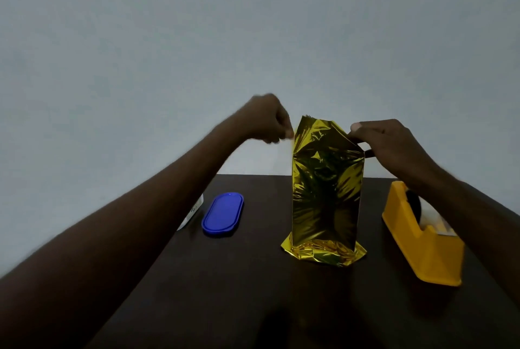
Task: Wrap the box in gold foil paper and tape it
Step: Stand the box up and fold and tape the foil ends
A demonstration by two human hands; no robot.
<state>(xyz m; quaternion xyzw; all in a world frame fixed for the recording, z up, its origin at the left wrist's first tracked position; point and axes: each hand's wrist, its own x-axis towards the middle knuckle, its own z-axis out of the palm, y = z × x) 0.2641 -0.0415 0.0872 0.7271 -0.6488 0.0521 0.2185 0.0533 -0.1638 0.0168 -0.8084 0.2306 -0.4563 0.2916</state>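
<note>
The box [326,188] is standing sleeved in gold foil [323,253], both ends unfolded and untaped; left hand [267,119] and right hand [391,141] are pinching its top corners.

Dark table [225,292] bearing an upright foil-wrapped box [326,193]. Left: blue lid [222,214], white object [194,212]. Right: yellow tape dispenser [422,239].

no legible txt or labels, white item [194,212] at table's left edge has marks, too blurry to read
</note>
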